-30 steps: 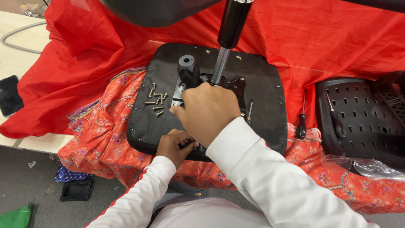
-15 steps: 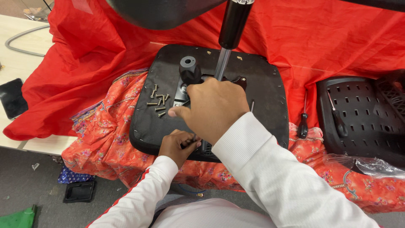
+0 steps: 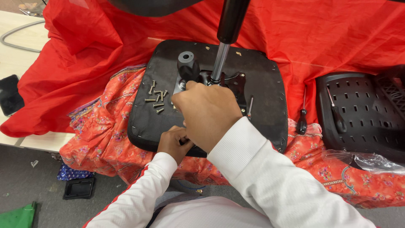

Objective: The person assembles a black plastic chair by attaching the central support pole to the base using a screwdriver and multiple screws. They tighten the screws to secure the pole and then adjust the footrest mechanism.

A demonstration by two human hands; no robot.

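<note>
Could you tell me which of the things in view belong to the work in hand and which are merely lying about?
In use: seat base, metal bracket, gas cylinder, loose screws, right hand, left hand.

Lying about: two screwdrivers, perforated backrest, phone, plastic bag.

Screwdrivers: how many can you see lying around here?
2. One screwdriver lies on the red cloth right of the black seat base; another screwdriver rests on the perforated black panel. Others may be hidden.

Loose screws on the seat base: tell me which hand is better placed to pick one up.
Probably the right hand: it lies just beside the screws, while the left hand is lower, at the seat base edge.
</note>
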